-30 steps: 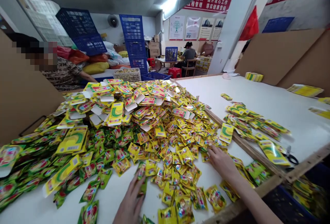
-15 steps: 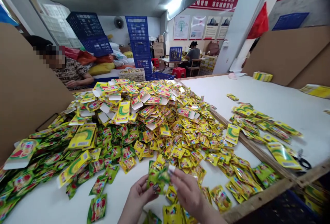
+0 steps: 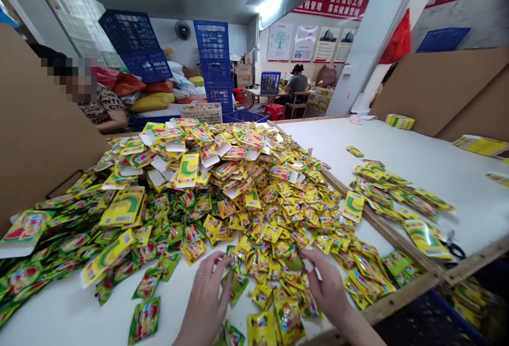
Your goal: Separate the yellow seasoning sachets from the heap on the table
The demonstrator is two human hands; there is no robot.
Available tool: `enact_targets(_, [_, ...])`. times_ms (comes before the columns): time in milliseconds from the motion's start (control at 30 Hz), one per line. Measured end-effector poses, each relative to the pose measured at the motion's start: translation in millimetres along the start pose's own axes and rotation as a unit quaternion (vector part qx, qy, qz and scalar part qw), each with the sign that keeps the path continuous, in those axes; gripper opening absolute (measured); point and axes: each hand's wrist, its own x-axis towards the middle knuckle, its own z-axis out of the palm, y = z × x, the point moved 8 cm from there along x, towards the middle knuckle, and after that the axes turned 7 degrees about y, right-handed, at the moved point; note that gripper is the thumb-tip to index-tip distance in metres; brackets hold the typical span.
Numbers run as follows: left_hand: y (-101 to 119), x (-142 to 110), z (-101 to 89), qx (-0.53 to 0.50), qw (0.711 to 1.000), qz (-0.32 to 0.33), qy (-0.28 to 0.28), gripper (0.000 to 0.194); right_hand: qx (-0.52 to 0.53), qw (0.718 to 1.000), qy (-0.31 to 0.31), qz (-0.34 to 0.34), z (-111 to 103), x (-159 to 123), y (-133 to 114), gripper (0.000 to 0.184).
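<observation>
Facing inward, left hand (image 3: 207, 294) and right hand (image 3: 329, 285) arch over packets (image 3: 274, 233).

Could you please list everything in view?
Yellow sachets: many, yellow, centre
Green sachets: many, green, mostly left
Cartons: many, mostly yellow, centre and right
Scissors: one, dark, right
Tabletop: two sections, white, foreground
Cardboard panels: several, brown, both sides
Crates: several, mostly blue, background
Sacks: several, mixed colours, background
Stools: two, red, background
Fan: one, dark, back wall
Posters: four, pale, back wall
Banners: two, red, upper right
Hanging cloth: one, red, upper right
Co-workers: two visible, patterned and grey tops, behind
Left hand: one, bare, lower centre, by green sachets
Right hand: one, bare, lower right, by green sachet
</observation>
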Motion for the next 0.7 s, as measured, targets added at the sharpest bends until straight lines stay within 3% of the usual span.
enact_targets(67, [11,-12,28.2,0.011,0.994,0.028,-0.107,0.028,-0.011,0.999,-0.016,0.045,-3,-9,13,0.028])
enact_targets(167, [11,-32,61.8,0.056,0.973,-0.011,-0.225,0.045,-0.004,0.996,-0.044,0.074,-4,-19,15,0.025])
enact_targets(300, [10,-37,69.8,0.024,0.973,-0.045,-0.223,0.019,-0.040,0.997,-0.032,0.063,-8,-26,-1,0.023])
enact_targets(433, [17,-27,65.3,-0.172,0.967,-0.119,-0.144,0.027,-0.128,0.984,0.015,-0.122,-5,-24,-50,0.021])
enact_targets(500, [20,-23,69.8,-0.334,0.924,-0.163,-0.096,0.037,-0.148,0.972,0.023,-0.182,3,-22,-73,0.021])
enact_targets(567, [20,-23,80.7,-0.465,0.858,-0.209,-0.065,0.055,-0.149,0.966,0.023,-0.209,12,-19,-91,0.025])
enact_targets(633, [15,-28,95.4,-0.528,0.803,-0.271,-0.062,0.067,-0.137,0.964,0.020,-0.226,17,-16,-101,0.029])
enact_targets(700, [8,-35,107.3,-0.558,0.759,-0.328,-0.073,0.063,-0.113,0.963,0.005,-0.244,19,-16,-103,0.030])
